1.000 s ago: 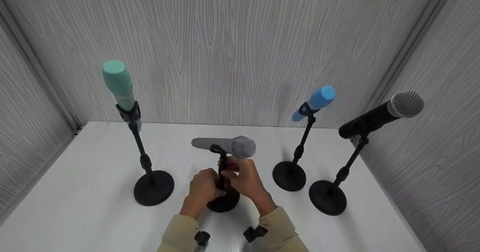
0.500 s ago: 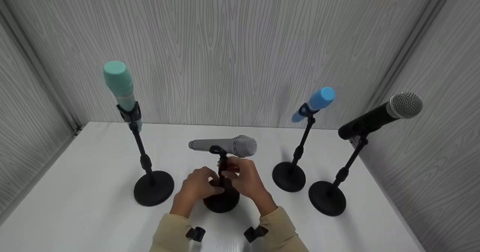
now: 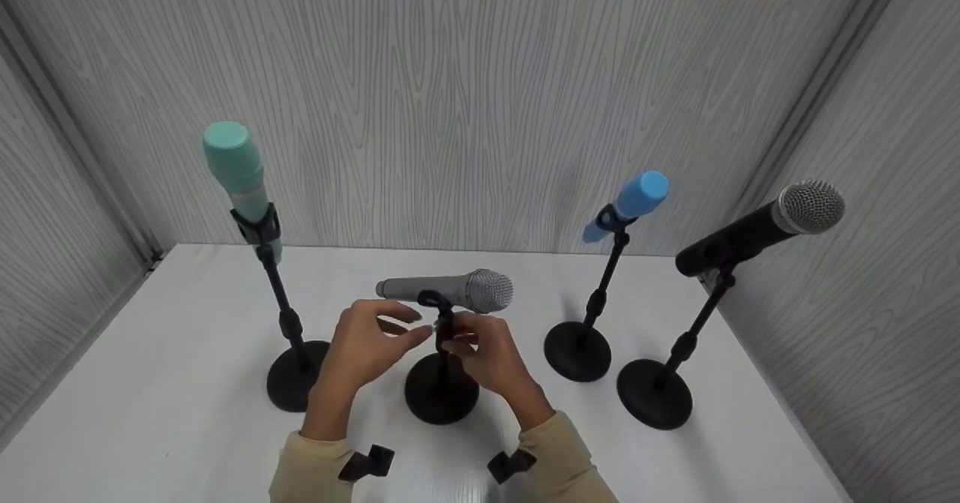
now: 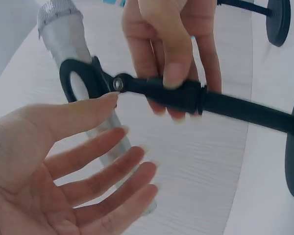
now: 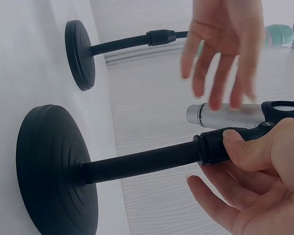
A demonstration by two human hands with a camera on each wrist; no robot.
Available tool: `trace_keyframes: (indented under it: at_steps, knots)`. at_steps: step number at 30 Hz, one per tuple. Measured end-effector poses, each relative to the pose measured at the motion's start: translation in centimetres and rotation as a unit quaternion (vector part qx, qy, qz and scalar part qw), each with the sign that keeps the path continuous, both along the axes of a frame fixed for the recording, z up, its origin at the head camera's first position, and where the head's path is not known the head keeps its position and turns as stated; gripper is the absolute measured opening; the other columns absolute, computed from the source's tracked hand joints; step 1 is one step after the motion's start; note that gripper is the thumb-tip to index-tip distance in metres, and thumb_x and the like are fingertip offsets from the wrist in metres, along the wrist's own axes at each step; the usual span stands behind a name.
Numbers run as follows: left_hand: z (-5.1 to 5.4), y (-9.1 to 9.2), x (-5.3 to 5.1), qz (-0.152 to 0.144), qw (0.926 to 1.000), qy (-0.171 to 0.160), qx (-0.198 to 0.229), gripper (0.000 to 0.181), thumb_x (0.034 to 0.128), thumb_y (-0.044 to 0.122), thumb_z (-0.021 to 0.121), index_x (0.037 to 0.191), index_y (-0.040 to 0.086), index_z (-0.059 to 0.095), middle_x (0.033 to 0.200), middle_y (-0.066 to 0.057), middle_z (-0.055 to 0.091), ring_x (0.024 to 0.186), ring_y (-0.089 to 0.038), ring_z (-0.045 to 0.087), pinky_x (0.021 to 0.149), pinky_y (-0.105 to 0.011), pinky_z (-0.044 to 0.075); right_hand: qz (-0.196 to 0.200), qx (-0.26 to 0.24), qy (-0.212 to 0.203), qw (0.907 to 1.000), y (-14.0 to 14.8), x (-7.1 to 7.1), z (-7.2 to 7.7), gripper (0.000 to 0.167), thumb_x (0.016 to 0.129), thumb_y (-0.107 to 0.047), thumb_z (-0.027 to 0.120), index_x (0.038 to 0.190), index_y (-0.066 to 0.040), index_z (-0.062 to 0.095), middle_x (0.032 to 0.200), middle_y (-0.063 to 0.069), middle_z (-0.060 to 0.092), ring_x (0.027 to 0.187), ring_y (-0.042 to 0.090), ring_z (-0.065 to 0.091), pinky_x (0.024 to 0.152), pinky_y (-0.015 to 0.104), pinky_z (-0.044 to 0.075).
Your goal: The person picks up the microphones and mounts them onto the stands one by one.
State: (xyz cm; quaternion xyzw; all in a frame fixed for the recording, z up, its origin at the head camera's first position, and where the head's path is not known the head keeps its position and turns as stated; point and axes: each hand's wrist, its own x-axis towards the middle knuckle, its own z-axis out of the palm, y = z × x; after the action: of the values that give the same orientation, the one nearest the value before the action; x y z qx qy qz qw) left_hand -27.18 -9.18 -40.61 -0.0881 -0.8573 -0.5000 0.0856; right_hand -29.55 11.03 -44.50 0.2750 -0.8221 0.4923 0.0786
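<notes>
A silver microphone (image 3: 431, 288) lies sideways in the clip (image 3: 433, 298) of a short black stand, its mesh head to the right. My right hand (image 3: 486, 353) grips the stand's upper collar (image 5: 215, 146) between thumb and fingers, just below the clip. Beside the collar on the left, my left hand (image 3: 373, 342) has its fingers spread and holds nothing. In the left wrist view, its thumb tip comes close to the clip's pivot screw (image 4: 118, 84); whether it touches cannot be told. The stand's round base (image 3: 441, 390) is on the white table.
To the left stands a taller stand with a teal microphone (image 3: 236, 166). On the right are a stand with a blue microphone (image 3: 642, 194) and one with a black microphone (image 3: 739, 241). Wood-grain panels (image 3: 465, 98) rise behind the white table (image 3: 187, 323) and along both sides.
My left hand has let go of the lower part of the stand and moved up and left, its fingers opening beside the clip. My right hand keeps its grip on the collar.
</notes>
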Motion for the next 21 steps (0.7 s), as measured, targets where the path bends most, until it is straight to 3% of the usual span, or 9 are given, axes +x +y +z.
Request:
trace_keyframes:
  at_steps: [6,14,21]
  knots:
    - [0.1,1.3,0.2,0.021,0.9984,0.045,0.028,0.019,0.082,0.018,0.087,0.097,0.008,0.08,0.1,-0.007,0.079,0.097,-0.031,0.078,0.083,-0.044,0.063,0.004,-0.009,-0.002,1.0,0.0,-0.1,-0.2,0.028,0.089,0.014,0.067,0.111,-0.002,0.074,0.106,0.015,0.076,0.104,0.028,0.075,0.092,0.032,0.061]
    - [-0.5,2.4,-0.1,0.043,0.9953,0.085,0.014,0.023,0.0819,0.018,0.087,0.098,0.003,0.08,0.098,-0.013,0.08,0.097,-0.034,0.077,0.086,-0.047,0.062,0.011,-0.005,-0.001,0.9999,0.0,-0.1,-0.3,0.029,0.09,0.014,0.066,0.113,-0.002,0.073,0.107,0.014,0.076,0.105,0.028,0.075,0.092,0.027,0.06]
    - [-0.7,3.6,-0.3,0.075,0.9933,0.087,0.013,0.028,0.081,0.018,0.088,0.103,0.002,0.079,0.105,-0.013,0.079,0.106,-0.031,0.075,0.084,-0.045,0.063,-0.001,-0.004,-0.011,0.9999,0.0,0.0,-0.1,0.034,0.092,0.011,0.066,0.124,-0.001,0.068,0.117,0.015,0.074,0.108,0.029,0.075,0.093,0.029,0.059]
